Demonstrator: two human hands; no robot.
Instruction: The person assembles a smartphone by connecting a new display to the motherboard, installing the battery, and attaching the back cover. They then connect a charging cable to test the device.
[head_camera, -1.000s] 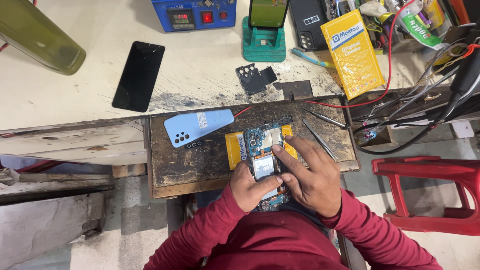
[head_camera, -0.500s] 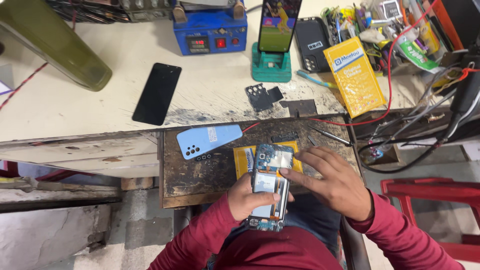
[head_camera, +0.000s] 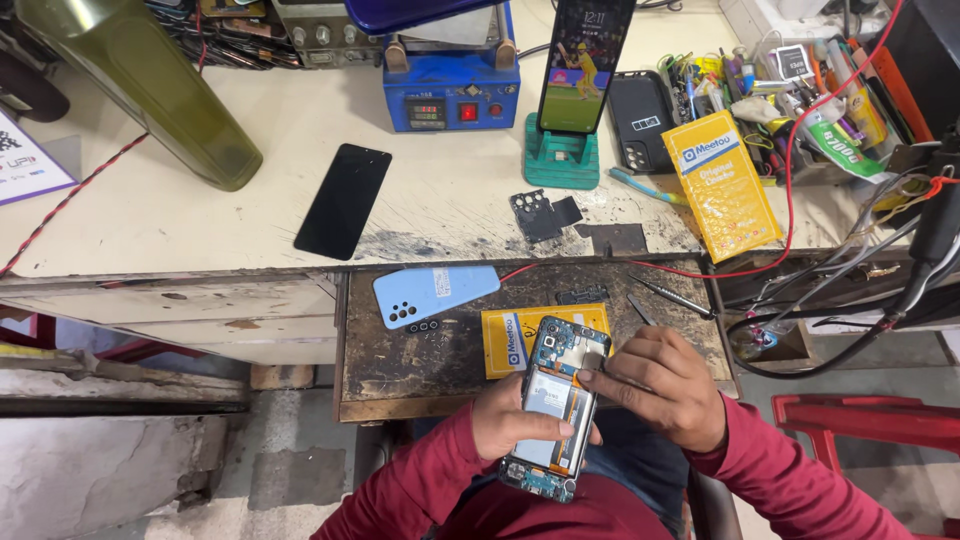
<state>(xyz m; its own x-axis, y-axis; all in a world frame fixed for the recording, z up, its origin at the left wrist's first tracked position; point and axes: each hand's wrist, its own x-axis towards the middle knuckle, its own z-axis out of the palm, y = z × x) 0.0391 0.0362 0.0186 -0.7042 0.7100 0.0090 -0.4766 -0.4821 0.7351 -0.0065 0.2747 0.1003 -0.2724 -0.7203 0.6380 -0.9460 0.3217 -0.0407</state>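
At the upper left of the frame an olive-green bottle (head_camera: 150, 85) lay tilted on the cream bench top (head_camera: 250, 215), and right of it a black screen panel (head_camera: 343, 200) lay flat. Further right, at the top centre, stood a blue heating station (head_camera: 452, 90), and beside it a phone with a lit screen (head_camera: 585, 62) leaned upright in a green stand (head_camera: 560, 160). A small black cover plate (head_camera: 543, 214) lay just below that stand.

Lower down, a worn wooden pull-out board (head_camera: 420, 355) stuck out from the bench. On its left part lay a light-blue back cover (head_camera: 435, 293), with 1 yellow packet (head_camera: 515, 340) to its right.

In the lower centre the left hand (head_camera: 510, 418) gripped the opened phone (head_camera: 555, 405) from the left side, thumb laid across the silver battery, fingers curled behind it. The phone was held over the board's near edge and the person's lap, its top end overlapping the yellow packet, its circuit boards facing up. The right hand (head_camera: 665, 390) sat at the phone's upper right corner, fingers pressed together and bent down onto that edge; whether they pinched a tool could not be told. Both sleeves were dark red.

Right of the hand, 2 metal tweezers (head_camera: 672, 297) lay on the board. Above them, on the bench top, rested a second yellow packet (head_camera: 722, 185), and a red wire (head_camera: 790, 190) looped past it toward the cluttered upper right corner. A red stool (head_camera: 870, 420) stood at the lower right.
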